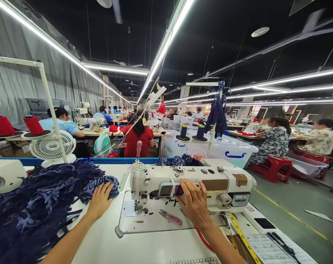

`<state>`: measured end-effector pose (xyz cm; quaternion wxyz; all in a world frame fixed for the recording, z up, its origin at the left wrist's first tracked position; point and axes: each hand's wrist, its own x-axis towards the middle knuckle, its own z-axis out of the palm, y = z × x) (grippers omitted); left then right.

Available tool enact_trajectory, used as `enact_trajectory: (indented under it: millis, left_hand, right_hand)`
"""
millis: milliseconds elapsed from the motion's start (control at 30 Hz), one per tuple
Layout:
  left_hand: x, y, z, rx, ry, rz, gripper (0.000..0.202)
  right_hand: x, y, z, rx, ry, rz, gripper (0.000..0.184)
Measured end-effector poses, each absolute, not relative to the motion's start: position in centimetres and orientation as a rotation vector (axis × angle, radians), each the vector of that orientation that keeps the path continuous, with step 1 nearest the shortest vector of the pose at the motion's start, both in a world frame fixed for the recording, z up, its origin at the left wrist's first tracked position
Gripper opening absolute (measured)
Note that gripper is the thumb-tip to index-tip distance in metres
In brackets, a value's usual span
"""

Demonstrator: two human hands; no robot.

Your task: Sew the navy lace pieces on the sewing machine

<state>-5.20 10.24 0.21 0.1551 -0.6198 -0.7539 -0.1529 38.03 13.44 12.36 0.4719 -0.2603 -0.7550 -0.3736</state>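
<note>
My left hand (99,200) lies flat with fingers stretched out on the edge of a big pile of dark blue patterned fabric (37,205) at the left of the white table (106,242). My right hand (194,203) reaches up to the arm of the white sewing machine (194,181), its fingers spread over the small panel on the front. It holds nothing. Pink-handled snips (170,217) lie on the machine bed just left of that hand, beside dark thread scraps.
A white fan (51,147) and a thread stand with red cones (33,125) stand behind the pile. A yellow tape measure (242,236) and paper sheets (268,249) lie at the right. Other people sit sewing at rows ahead. An aisle runs along the right.
</note>
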Motion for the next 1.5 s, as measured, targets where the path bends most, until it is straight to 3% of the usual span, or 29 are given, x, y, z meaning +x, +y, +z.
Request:
enact_trajectory:
  millis: [500, 1333, 1500]
  left_hand:
    - [-5.1, 10.0, 0.3, -1.771, -2.169, -0.472, 0.059]
    - [-5.2, 10.2, -0.2, -1.760, -2.172, -0.485, 0.059]
    - [-5.2, 10.1, 0.1, -1.772, -2.163, -0.499, 0.058]
  right_hand:
    - [37.9, 13.3, 12.4, -0.643, -1.874, -0.917, 0.061]
    - [37.9, 13.4, 13.1, -0.623, -1.934, -0.890, 0.038]
    - [38.0, 13.1, 13.4, -0.645, -1.940, -0.850, 0.041]
